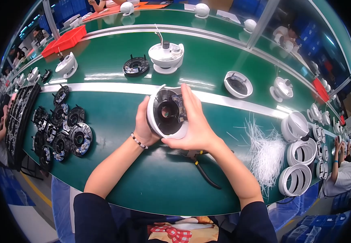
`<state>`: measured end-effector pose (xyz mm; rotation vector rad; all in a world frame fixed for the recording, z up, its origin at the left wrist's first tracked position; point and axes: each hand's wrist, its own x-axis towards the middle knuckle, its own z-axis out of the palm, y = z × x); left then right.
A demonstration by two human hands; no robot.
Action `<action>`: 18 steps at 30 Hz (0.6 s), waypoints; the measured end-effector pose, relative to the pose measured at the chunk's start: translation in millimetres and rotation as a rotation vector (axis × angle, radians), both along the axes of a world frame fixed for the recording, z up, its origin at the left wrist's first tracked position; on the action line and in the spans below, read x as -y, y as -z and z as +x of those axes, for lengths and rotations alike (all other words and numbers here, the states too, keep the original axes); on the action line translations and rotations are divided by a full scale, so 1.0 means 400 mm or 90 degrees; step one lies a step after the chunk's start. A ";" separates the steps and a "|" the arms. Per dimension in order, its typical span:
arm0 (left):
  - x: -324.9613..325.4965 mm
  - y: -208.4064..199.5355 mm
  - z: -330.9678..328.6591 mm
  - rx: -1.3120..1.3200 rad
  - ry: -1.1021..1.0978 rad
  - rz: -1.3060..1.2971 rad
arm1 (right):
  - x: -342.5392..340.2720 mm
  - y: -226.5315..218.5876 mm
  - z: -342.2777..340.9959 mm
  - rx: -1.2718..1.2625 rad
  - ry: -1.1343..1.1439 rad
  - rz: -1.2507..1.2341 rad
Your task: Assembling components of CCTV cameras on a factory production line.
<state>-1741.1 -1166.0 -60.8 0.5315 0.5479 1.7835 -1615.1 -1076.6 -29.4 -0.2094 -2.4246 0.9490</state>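
Note:
Between my two hands a round white plastic housing [152, 117] is held up above the green bench, its opening tilted toward me. Inside it sits a black ring-shaped part [168, 126] with a hole in the middle and a small circuit board [179, 106] along one side. My left hand [144, 123] wraps the housing's left side, and my right hand [197, 125] grips its right side, fingers along the rim and thumb at the bottom. Below my right hand lie pliers [203, 172] with black and yellow handles, their head partly covered by the hand.
Several black ring parts with circuit boards [80, 139] are piled at left, beside a black tray [21, 121]. White cable ties [264, 156] lie heaped at right, near several white ring housings [296, 180]. Beyond stand a white assembly [167, 60], a black disc [136, 66] and a white bowl-shaped housing [243, 94].

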 end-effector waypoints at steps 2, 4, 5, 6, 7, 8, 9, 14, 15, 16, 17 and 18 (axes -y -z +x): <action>0.005 0.001 -0.005 0.010 0.004 0.000 | 0.011 0.002 -0.011 0.014 0.016 0.077; 0.014 -0.006 -0.012 -0.024 0.001 -0.023 | 0.023 0.003 -0.024 0.021 0.040 0.071; 0.018 -0.005 -0.017 -0.023 0.001 -0.024 | 0.029 0.003 -0.029 0.027 0.065 0.066; 0.022 -0.003 -0.023 -0.015 0.012 -0.014 | 0.034 0.003 -0.034 0.028 0.064 0.066; 0.026 -0.001 -0.030 -0.008 0.023 -0.004 | 0.040 0.002 -0.039 0.044 0.077 0.051; 0.028 -0.001 -0.035 -0.007 0.022 -0.004 | 0.044 0.001 -0.044 0.061 0.091 0.037; 0.031 -0.001 -0.039 -0.007 0.019 -0.017 | 0.045 -0.001 -0.047 0.062 0.090 0.038; 0.048 0.001 -0.079 0.039 0.065 -0.043 | 0.027 -0.016 -0.060 0.071 -0.030 0.053; 0.053 0.003 -0.085 0.039 0.064 -0.043 | 0.029 -0.009 -0.065 0.071 -0.031 0.054; 0.055 0.007 -0.092 0.054 0.081 -0.005 | 0.030 0.006 -0.072 0.035 -0.029 0.065; 0.059 0.009 -0.100 0.068 0.098 0.032 | 0.033 0.018 -0.079 -0.001 -0.028 0.077; 0.068 0.001 -0.109 -0.033 0.064 -0.001 | 0.044 0.028 -0.087 -0.023 -0.006 0.087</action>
